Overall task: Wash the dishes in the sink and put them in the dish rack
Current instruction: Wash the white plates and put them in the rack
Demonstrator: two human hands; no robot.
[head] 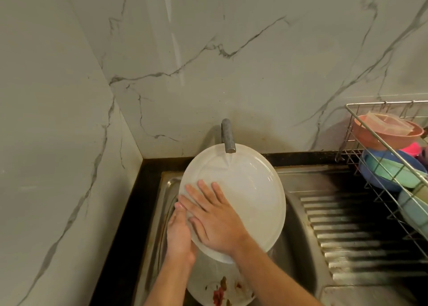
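Note:
A large white plate [252, 189] is held tilted over the steel sink [298, 215], under the tap [227, 136], with water running onto its upper rim. My left hand [179, 232] grips the plate's left edge, thumb on the front. My right hand [214, 215] lies flat on the plate's face, fingers straight and spread. Below, in the sink basin, a dirty white plate [215, 285] with red and brown food scraps lies partly hidden by my arms. The wire dish rack [379, 143] stands at the right.
The rack holds a pink bowl [379, 136] with a clear lid in it, plus blue and teal bowls [393, 173] stacked on edge. A ribbed steel draining board [342, 231] lies right of the basin. Marble walls meet in a corner at the left, above a black counter edge [129, 213].

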